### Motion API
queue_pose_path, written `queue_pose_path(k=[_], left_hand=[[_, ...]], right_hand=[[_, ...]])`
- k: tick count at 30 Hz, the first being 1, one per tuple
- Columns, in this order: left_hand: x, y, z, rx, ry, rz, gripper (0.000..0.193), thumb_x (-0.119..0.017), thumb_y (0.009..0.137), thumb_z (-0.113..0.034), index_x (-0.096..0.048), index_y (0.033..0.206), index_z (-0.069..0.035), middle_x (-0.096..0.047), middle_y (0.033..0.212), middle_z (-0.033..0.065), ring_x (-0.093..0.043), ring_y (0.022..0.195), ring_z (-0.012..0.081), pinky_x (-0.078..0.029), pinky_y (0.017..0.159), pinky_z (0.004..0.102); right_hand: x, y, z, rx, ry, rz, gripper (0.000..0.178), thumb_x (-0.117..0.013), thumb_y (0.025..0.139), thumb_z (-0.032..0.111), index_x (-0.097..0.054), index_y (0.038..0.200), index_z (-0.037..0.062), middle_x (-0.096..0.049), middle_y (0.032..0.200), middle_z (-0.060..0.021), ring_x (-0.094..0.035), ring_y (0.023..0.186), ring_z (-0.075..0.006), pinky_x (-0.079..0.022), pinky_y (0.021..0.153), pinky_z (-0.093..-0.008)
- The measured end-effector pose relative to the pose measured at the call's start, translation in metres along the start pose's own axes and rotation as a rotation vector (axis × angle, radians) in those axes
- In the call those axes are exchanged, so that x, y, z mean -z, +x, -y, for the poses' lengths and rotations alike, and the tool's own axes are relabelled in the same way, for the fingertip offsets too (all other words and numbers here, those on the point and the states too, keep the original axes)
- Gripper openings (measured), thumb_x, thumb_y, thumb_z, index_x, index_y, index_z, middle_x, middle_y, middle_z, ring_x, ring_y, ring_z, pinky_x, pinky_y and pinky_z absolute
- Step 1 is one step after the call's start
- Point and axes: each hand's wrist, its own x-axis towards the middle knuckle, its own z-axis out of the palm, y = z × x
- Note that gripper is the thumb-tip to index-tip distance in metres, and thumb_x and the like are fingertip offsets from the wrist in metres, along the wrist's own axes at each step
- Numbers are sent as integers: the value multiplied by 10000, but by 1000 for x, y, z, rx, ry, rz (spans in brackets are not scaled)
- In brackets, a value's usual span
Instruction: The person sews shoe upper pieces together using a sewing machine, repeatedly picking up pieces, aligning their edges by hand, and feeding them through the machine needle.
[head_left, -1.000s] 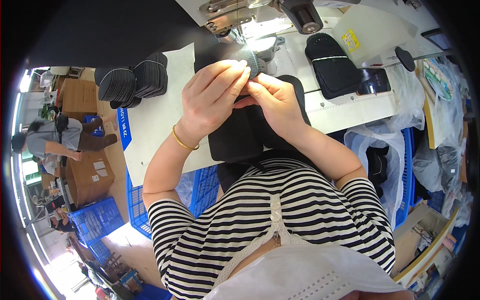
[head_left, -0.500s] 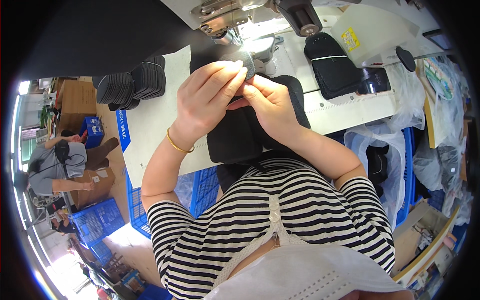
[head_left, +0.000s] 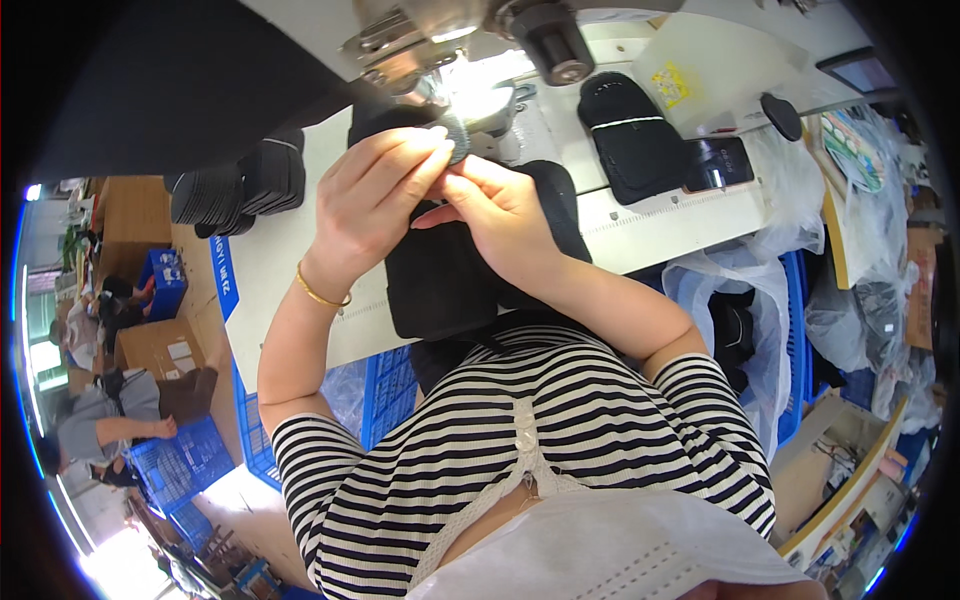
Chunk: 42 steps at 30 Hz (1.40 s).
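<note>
A small, dark grey cloth piece w/ a round edge [head_left: 459, 142] is up by the working end of the silver metal sewing machine [head_left: 400, 62]. The L hand [head_left: 365, 200] pinches its near side, thumb and fingertips pressed together. The R hand [head_left: 505, 215] has thumb and finger close together just below; can't tell what, if anything, they pinch.

Biggest worry, I think: sore fingers. The tips are v. near the machine, and I can't see the needle b/c the light is so bright. If the machine runs w/ fingers that close, they could get poked. The grey piece could also slip or go in crooked, b/c only a small bit of it is held.

Under the hands is a big, flat, soft black cloth piece [head_left: 435, 280]. It might bunch up or get caught if an arm drags it.

Farther out on the white table [head_left: 275, 320], the stack of thin black rounded pieces [head_left: 210, 195] is near the L edge, so a bump from an elbow could tip it. On the R, a black stack tied w/ a white band [head_left: 630, 145] is right by a shiny black phone [head_left: 720, 165]; a push on the stack might shove the phone too.
</note>
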Motion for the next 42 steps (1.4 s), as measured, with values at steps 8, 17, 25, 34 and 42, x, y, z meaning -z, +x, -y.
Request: queue_pose_path(k=[8,17,25,34,42], left_hand=[[-7,4,9,-23,-4,-40,340,-698,634,-54,-704,970,-1,-695,990,81,-687,915,237,-583,722,327],[-14,0,18,-1,93,-70,374,-709,634,-91,-702,1003,-33,-702,1015,66,-690,923,232,-581,724,330],[-17,3,19,-19,151,-95,336,-692,639,-103,-699,966,-25,-707,951,67,-698,891,224,-583,700,308],[-13,11,7,9,226,-20,337,-678,613,-133,-688,933,-29,-670,919,54,-662,827,199,-569,681,296],[-10,5,16,47,289,-33,342,-679,653,-79,-697,989,-20,-661,941,61,-648,817,215,-544,718,331]], right_hand=[[2,10,1,14,15,-23,258,-448,1022,47,-601,1197,-66,-666,1112,-116,-676,1047,-196,-605,803,-314],[-4,18,1,9,63,-45,284,-477,1014,32,-613,1244,-64,-640,1169,-119,-662,1042,-184,-619,787,-307],[-5,16,-1,4,46,-69,295,-506,1018,58,-602,1275,-53,-641,1149,-98,-651,1020,-150,-620,760,-288],[0,16,2,-40,-13,-38,340,-516,1024,78,-550,1339,-44,-637,1245,-109,-642,1085,-168,-598,820,-321],[-2,10,2,-39,33,-85,342,-531,1000,65,-580,1326,-27,-655,1161,-77,-644,994,-123,-588,789,-276]])
